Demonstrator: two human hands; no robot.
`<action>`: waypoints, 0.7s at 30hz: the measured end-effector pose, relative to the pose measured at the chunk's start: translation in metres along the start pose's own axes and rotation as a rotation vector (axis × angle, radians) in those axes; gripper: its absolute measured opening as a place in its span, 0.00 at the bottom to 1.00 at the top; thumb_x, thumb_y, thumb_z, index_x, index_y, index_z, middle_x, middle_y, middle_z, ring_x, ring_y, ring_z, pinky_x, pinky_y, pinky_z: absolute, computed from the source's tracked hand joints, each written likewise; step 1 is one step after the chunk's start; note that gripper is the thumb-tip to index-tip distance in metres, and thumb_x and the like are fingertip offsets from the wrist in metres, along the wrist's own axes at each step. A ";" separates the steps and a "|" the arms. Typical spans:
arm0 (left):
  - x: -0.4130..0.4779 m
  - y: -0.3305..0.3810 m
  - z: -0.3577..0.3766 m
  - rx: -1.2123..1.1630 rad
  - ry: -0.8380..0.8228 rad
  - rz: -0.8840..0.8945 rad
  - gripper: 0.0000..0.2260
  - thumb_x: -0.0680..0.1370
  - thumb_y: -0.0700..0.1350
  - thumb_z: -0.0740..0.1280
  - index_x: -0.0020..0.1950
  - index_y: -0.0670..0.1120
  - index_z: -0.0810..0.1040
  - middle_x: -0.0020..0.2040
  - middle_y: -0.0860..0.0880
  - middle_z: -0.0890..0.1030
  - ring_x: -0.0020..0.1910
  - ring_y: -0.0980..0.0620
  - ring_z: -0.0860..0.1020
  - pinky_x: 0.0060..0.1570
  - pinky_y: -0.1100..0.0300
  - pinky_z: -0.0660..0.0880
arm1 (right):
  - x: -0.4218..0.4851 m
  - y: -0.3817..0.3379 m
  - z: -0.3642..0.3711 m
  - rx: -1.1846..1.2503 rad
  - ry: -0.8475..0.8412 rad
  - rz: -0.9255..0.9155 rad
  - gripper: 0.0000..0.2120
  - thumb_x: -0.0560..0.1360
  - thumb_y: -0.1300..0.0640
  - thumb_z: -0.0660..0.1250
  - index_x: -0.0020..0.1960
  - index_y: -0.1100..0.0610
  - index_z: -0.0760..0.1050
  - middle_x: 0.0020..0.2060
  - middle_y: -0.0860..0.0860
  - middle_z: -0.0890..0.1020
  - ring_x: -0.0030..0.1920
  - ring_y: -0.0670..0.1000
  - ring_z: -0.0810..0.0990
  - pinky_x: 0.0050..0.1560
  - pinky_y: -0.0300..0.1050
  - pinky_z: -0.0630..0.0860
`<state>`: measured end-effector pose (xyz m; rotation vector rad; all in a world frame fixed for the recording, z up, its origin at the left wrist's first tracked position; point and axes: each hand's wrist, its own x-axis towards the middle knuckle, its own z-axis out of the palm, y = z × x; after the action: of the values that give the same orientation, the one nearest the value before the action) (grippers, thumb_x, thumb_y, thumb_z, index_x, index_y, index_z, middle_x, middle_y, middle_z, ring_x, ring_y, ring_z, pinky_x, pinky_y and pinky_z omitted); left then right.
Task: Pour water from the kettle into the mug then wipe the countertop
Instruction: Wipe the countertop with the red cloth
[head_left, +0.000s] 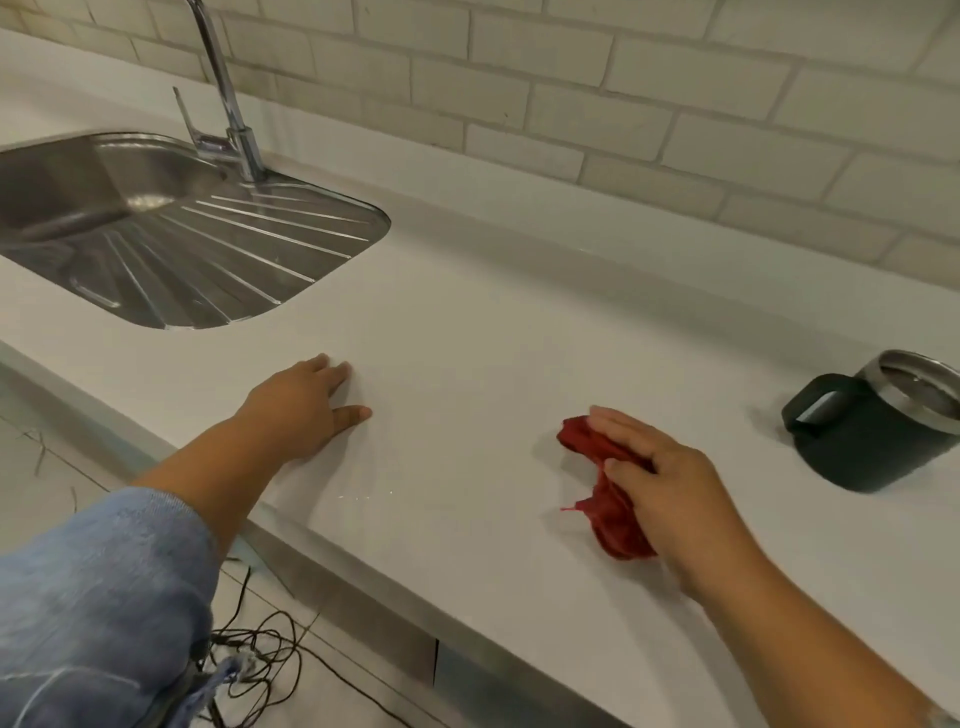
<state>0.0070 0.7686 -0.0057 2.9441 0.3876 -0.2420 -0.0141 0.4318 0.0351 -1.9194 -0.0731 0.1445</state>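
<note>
Red crumpled cloth (605, 488) on the white tabletop (467, 338): wiping step, it seems.
Right hand (660, 483) has its grip clenched on the cloth; left hand (306, 405) lies flat, released. Dark steel-rimmed mug (872, 431) stands well right; kettle unseen. Next: a pressed sweep, clear of the mug.

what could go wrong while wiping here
1. The dark mug stands right of the right hand holding the red cloth; a wide stroke rightward might knock it.
2. The cloth is bunched, so it may miss patches of countertop.
3. The left hand lies flat on the surface, blocking that patch.
</note>
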 end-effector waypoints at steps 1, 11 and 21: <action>0.000 0.000 0.001 0.001 0.003 0.005 0.33 0.75 0.64 0.57 0.76 0.50 0.54 0.78 0.48 0.54 0.75 0.46 0.57 0.71 0.49 0.60 | -0.005 0.003 -0.024 -0.045 0.061 -0.035 0.22 0.73 0.70 0.63 0.55 0.46 0.80 0.58 0.40 0.79 0.48 0.29 0.77 0.46 0.25 0.72; 0.003 0.000 0.003 0.050 -0.012 -0.008 0.33 0.75 0.64 0.55 0.76 0.50 0.54 0.78 0.48 0.54 0.75 0.45 0.58 0.70 0.49 0.61 | -0.088 0.078 -0.064 -0.840 0.055 0.045 0.29 0.71 0.53 0.70 0.70 0.50 0.68 0.71 0.45 0.67 0.70 0.53 0.65 0.71 0.48 0.57; -0.009 0.007 -0.007 -0.039 -0.017 -0.018 0.30 0.76 0.60 0.59 0.75 0.49 0.57 0.77 0.47 0.56 0.75 0.45 0.58 0.72 0.49 0.58 | -0.027 0.024 0.103 -0.538 -0.069 -0.149 0.32 0.77 0.43 0.57 0.76 0.49 0.48 0.76 0.42 0.50 0.76 0.48 0.42 0.75 0.50 0.42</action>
<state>0.0017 0.7608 0.0034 2.8995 0.4120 -0.2581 -0.0550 0.5162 -0.0202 -2.4344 -0.3284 0.0960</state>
